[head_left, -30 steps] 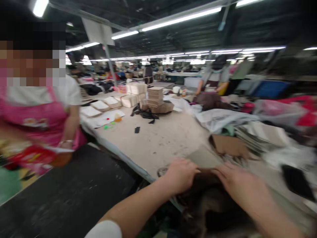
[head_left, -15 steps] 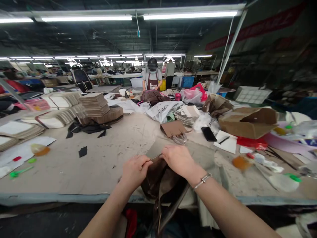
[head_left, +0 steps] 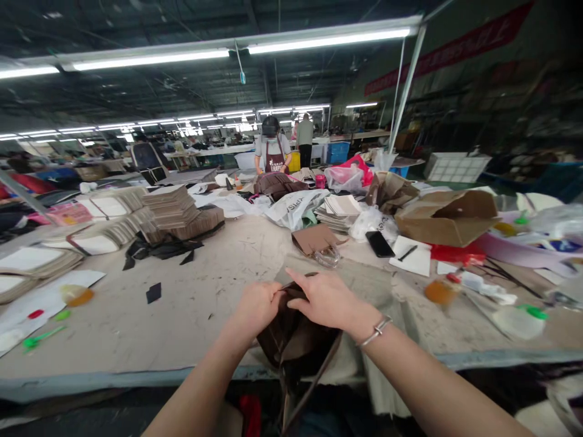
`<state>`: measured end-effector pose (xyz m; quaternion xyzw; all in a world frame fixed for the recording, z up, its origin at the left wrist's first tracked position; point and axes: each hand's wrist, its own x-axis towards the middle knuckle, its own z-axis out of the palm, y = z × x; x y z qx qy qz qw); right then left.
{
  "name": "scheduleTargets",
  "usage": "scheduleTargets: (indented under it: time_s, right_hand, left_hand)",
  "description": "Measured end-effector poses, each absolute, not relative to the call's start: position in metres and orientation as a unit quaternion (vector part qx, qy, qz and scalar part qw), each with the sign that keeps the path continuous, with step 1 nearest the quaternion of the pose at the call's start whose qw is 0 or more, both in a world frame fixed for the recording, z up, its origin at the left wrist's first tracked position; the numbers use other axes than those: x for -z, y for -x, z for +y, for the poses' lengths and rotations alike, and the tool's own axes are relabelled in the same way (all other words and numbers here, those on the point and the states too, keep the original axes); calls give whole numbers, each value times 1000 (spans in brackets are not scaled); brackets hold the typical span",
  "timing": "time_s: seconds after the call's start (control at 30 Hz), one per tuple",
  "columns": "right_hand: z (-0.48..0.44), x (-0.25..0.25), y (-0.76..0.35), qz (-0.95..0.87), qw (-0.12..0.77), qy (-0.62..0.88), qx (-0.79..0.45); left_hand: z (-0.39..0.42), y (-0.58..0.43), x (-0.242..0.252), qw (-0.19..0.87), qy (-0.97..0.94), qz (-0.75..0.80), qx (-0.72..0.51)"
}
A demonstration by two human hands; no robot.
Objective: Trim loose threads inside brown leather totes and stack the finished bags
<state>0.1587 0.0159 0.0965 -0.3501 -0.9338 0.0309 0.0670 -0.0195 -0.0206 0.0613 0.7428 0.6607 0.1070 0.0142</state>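
A dark brown bag [head_left: 298, 337], its mouth gaping toward me, lies at the table's near edge, its strap trailing down below the edge. My left hand [head_left: 257, 306] pinches the bag's rim on the left, thumb and fingers pressed together. At the far rim is my right hand [head_left: 330, 300], index finger stretched along the edge and thumb apart over the opening. Its other fingers are mostly hidden. Just beyond the hands sits a smaller brown handbag piece [head_left: 314, 238] with a clear-wrapped handle.
Stacked brown panels [head_left: 170, 206] stand at left. To the right are a black phone [head_left: 379, 244], a pen on paper, an open cardboard box [head_left: 446, 221] and a bottle of amber liquid [head_left: 441, 291]. Across the table stands a person in an apron [head_left: 274, 159].
My right hand has loosened from the rim, its index finger and thumb now spread. My left hand still holds the edge. The view has tilted and shifted slightly.
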Motion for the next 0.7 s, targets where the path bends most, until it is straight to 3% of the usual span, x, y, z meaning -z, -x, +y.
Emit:
scheduleTargets:
  time_s: [0.13,0.7]
  right_hand:
    - [2,-108,-161,-948,60,313,-27]
    - [18,-102,-166,-863,81,498,34]
  left_hand:
    - [-24,23,-63,13,-718,689,-102]
    - [-34,15,-66,25,-716,688,-115]
